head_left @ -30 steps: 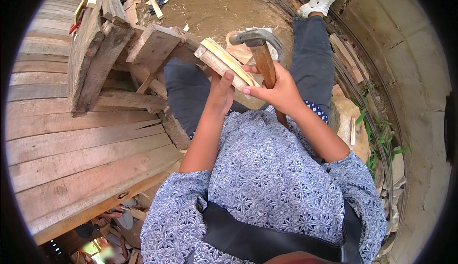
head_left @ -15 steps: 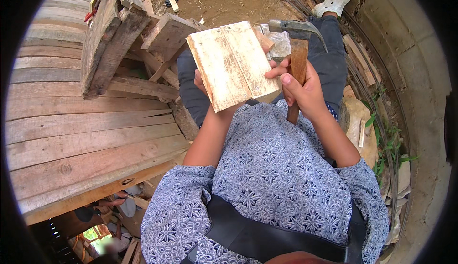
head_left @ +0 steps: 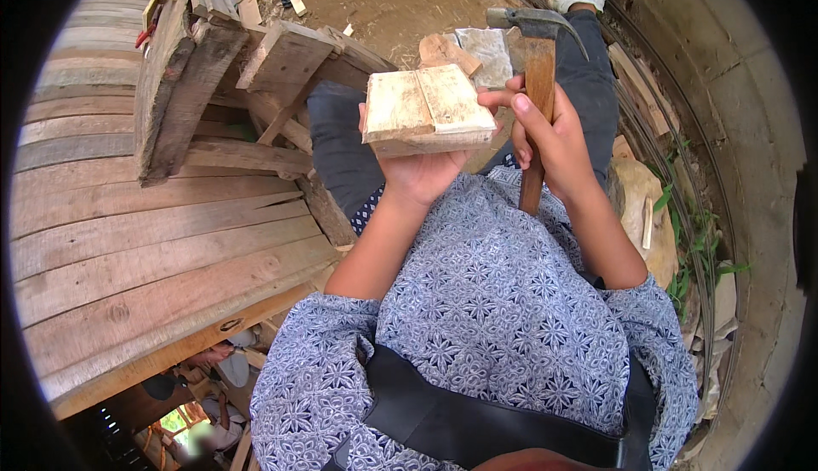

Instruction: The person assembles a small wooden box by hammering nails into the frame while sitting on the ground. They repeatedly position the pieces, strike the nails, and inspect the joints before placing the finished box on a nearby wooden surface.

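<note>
Palm up and fingers partly curled, the left grip supports a pale wooden block from beneath, while the right grip, closed around the wooden handle of a claw hammer, extends fingertips to the block's right edge. Tilted broad-side toward the wearer half a second ago, the block now lies flatter above the left palm, bringing its near edge into view for checking, in apparent inspection. Beyond both grips lies a wood offcut; a weathered timber frame stands left of them.
</note>
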`<state>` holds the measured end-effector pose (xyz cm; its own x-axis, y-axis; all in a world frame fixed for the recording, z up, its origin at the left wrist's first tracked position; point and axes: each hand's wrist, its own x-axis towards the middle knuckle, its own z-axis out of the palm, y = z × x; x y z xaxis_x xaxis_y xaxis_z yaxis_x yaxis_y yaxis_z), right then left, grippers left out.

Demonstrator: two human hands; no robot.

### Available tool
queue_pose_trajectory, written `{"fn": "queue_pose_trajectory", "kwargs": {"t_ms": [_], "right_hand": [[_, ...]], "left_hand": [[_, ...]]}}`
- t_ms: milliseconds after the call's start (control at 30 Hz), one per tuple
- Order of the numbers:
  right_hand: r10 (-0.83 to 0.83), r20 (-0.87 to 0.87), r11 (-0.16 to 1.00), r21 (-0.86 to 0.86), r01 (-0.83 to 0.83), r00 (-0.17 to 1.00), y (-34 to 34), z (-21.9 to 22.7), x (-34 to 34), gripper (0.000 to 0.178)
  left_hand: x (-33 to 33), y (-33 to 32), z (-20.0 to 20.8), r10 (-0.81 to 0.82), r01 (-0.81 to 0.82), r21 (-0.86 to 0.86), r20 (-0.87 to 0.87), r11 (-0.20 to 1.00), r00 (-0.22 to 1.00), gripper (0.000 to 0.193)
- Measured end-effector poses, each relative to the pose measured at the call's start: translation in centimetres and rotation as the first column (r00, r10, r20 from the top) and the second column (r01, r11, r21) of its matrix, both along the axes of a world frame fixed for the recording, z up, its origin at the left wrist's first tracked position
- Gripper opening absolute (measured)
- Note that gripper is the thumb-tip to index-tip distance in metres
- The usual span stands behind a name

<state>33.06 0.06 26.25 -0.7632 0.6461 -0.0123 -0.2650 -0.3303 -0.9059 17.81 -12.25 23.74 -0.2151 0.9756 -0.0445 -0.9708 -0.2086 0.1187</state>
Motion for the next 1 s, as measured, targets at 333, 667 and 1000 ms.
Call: {"fn": "queue_pose_trajectory", "kwargs": {"t_ms": [333,667,1000], "right_hand": [[-0.04,0.099,0.998,-0.043,0.044,0.994,0.3,-0.5,-0.2,0.038],[0.215,0.094,0.95,0.212,-0.231,0.972,0.7,1.3,2.2,0.055],[0.329,0.166,0.812,0.453,-0.368,0.93,-0.9,3.2,1.2,0.049]], "left_hand": [[-0.1,-0.3,0.0,0.046,-0.051,-0.045,-0.111,0.998,0.993,0.109],[-0.2,-0.4,1.8,0.072,-0.062,0.2,-0.042,0.978,0.997,0.12],[-2.1,-1.3,-0.6,0.099,-0.161,-0.056,-0.58,0.985,0.808,0.112]]}}
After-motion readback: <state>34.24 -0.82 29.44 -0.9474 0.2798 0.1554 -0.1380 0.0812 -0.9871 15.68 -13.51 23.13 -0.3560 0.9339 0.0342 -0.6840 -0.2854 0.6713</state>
